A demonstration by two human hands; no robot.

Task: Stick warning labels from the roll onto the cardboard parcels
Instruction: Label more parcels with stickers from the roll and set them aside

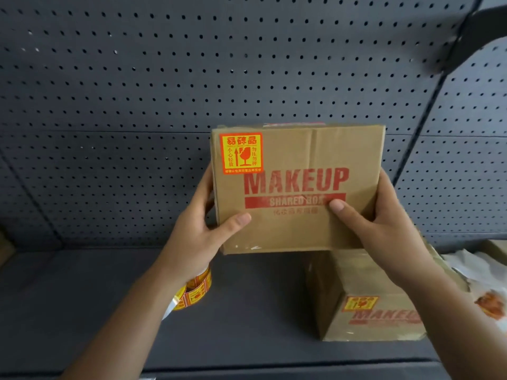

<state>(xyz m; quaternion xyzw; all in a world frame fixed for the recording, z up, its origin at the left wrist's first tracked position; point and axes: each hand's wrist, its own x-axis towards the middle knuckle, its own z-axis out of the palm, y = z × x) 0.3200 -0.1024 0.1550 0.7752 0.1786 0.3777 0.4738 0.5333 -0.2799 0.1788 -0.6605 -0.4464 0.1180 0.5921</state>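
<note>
I hold a cardboard parcel printed "MAKEUP SHARED BOX" upright in the air above the shelf. My left hand grips its left edge and my right hand grips its right edge, thumbs on the front face. A red and yellow warning label is stuck at the parcel's top left corner. A second parcel lies on the shelf below, at the right, with its own warning label on the near side. The label roll lies on the shelf under my left wrist, partly hidden.
A dark pegboard wall stands behind the dark shelf surface. White wrapping with an orange print lies at the far right edge. A dark bracket juts in at the top right.
</note>
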